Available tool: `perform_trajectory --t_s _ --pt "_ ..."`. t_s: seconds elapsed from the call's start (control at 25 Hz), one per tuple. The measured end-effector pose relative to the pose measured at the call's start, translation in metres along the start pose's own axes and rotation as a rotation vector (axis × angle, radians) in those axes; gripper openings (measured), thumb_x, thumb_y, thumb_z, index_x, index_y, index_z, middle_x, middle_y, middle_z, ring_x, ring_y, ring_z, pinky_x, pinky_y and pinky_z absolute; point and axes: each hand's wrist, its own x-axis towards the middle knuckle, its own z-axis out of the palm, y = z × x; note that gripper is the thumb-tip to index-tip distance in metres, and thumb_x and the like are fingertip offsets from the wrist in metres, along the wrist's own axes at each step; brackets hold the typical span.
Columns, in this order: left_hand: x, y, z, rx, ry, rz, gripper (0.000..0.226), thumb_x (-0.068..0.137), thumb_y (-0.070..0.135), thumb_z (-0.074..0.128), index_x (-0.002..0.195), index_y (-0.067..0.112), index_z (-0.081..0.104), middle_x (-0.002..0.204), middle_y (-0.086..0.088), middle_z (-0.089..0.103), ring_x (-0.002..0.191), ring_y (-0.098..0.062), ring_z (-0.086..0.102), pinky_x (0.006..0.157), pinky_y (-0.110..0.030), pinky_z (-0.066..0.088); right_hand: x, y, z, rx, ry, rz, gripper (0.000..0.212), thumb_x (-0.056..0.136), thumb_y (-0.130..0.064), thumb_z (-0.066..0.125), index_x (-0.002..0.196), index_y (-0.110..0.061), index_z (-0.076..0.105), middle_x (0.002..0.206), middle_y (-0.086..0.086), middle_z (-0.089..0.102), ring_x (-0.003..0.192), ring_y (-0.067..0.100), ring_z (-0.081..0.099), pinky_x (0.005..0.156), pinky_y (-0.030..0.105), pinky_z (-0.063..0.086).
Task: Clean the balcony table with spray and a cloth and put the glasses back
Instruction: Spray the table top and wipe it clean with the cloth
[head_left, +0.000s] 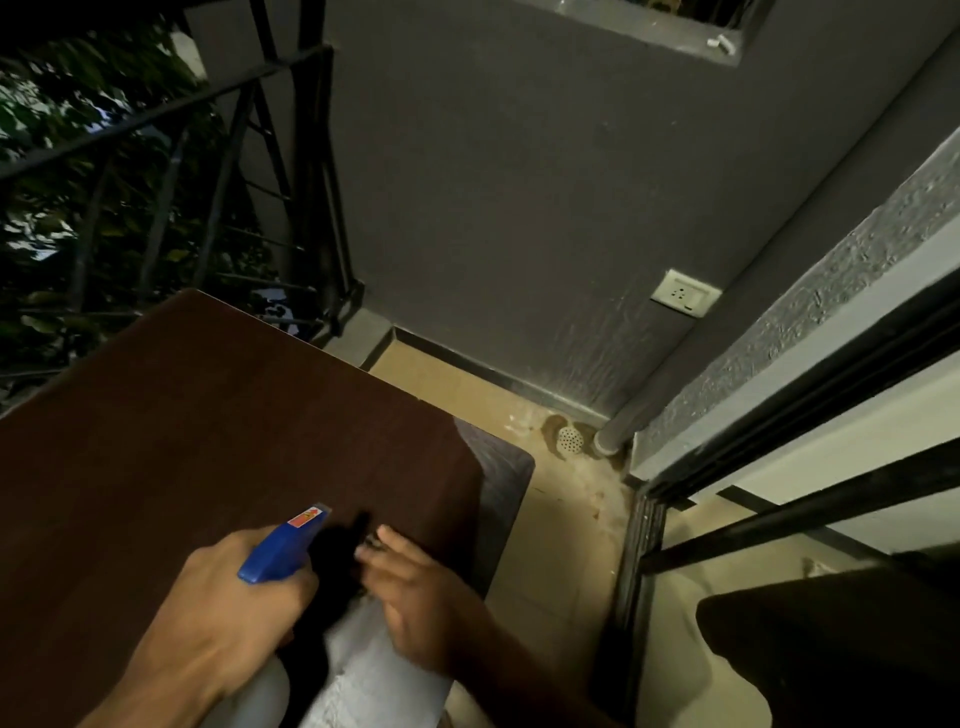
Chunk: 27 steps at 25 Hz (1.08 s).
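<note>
Head view: the left hand (228, 597) has its grip curled round the neck of the spray bottle (283, 545), blue head aimed over the brown surface (208, 415). Right of the bottle, the right hand (410, 587) is blurred, fingers at the nozzle; whether it pinches it I cannot tell. A white cloth (374, 675) lies below the bottle, under the right hand. No glasses show. Risk: with fingers at the nozzle, a squeeze could wet the hand instead of the surface, or the cloth could slide off the near edge
</note>
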Motion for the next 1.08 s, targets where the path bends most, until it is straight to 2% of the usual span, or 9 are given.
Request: perform_trajectory --t_s 0.08,0.28,0.4,0.52,0.6,0.68,0.84,0.96,1.08 --pt "0.003 -0.003 0.001 0.020 -0.001 0.006 0.015 0.079 0.008 0.072 0.066 0.012 0.067 0.057 -0.011 0.069 0.060 -0.032 0.067 0.059 -0.039 0.049 0.018 0.028 -0.017 -0.016 0.054 0.113 0.045 0.094 -0.019 0.034 0.129 -0.001 0.056 0.144 0.016 0.045 0.143 0.027 0.020 0.119 0.041 0.018" --pt "0.005 -0.005 0.004 0.046 -0.015 0.029 0.016 0.081 0.008 0.072 0.066 0.011 0.065 0.057 -0.009 0.067 0.060 -0.031 0.065 0.060 -0.039 0.049 0.055 0.093 -0.072 -0.121 0.262 0.613 0.051 0.091 -0.008 0.041 0.141 -0.010 0.046 0.150 0.006 0.039 0.145 0.022 0.018 0.113 0.022 0.005" --pt "0.004 -0.002 0.007 0.024 -0.001 0.053 0.017 0.081 0.008 0.068 0.064 0.010 0.063 0.058 -0.011 0.068 0.055 -0.031 0.063 0.053 -0.033 0.041 0.041 0.081 -0.068 -0.104 0.256 0.572 0.054 0.087 -0.017 0.033 0.139 -0.009 0.048 0.149 0.008 0.041 0.144 0.025 0.021 0.114 0.023 0.005" --pt "0.006 0.004 0.012 -0.004 0.003 0.059 0.016 0.081 0.009 0.066 0.066 0.010 0.063 0.059 -0.013 0.069 0.061 -0.036 0.068 0.055 -0.036 0.046 0.002 0.038 -0.048 -0.066 0.130 0.274 0.047 0.090 -0.015 0.034 0.133 -0.008 0.051 0.142 0.014 0.048 0.140 0.031 0.028 0.117 0.025 0.007" --pt "0.007 0.008 0.014 0.002 -0.007 0.077 0.015 0.082 0.010 0.067 0.067 0.010 0.064 0.059 -0.013 0.070 0.062 -0.035 0.069 0.058 -0.039 0.049 -0.018 0.035 -0.041 -0.081 0.089 0.062 0.037 0.093 -0.010 0.039 0.128 -0.007 0.052 0.136 0.017 0.053 0.136 0.035 0.035 0.116 0.036 0.023" --pt "0.008 0.011 0.017 0.020 -0.012 0.098 0.014 0.082 0.011 0.066 0.068 0.009 0.064 0.059 -0.013 0.070 0.061 -0.035 0.068 0.057 -0.037 0.048 -0.012 0.054 -0.054 -0.104 0.079 0.147 0.042 0.091 -0.011 0.042 0.132 -0.009 0.052 0.141 0.014 0.049 0.139 0.034 0.031 0.115 0.038 0.024" --pt "0.008 0.013 0.020 0.033 -0.003 0.122 0.015 0.082 0.008 0.067 0.068 0.008 0.064 0.059 -0.012 0.070 0.061 -0.032 0.067 0.055 -0.034 0.044 0.021 0.098 -0.084 -0.110 0.300 0.702 0.051 0.090 -0.011 0.042 0.141 -0.012 0.045 0.150 0.006 0.039 0.144 0.024 0.020 0.117 0.032 0.013" --pt "0.007 0.014 0.021 0.039 -0.001 0.124 0.014 0.082 0.009 0.067 0.067 0.010 0.065 0.059 -0.011 0.071 0.060 -0.031 0.068 0.057 -0.036 0.048 0.016 0.095 -0.080 -0.127 0.368 0.737 0.052 0.090 -0.010 0.043 0.142 -0.014 0.044 0.151 0.003 0.038 0.145 0.020 0.018 0.116 0.029 0.013" --pt "0.004 0.015 0.020 0.032 0.002 0.136 0.013 0.079 0.010 0.066 0.066 0.011 0.064 0.060 -0.010 0.070 0.060 -0.031 0.067 0.056 -0.035 0.047 -0.017 0.061 -0.052 -0.104 0.313 0.529 0.045 0.097 -0.024 0.031 0.136 -0.012 0.050 0.147 0.007 0.043 0.143 0.024 0.022 0.117 0.038 0.022"
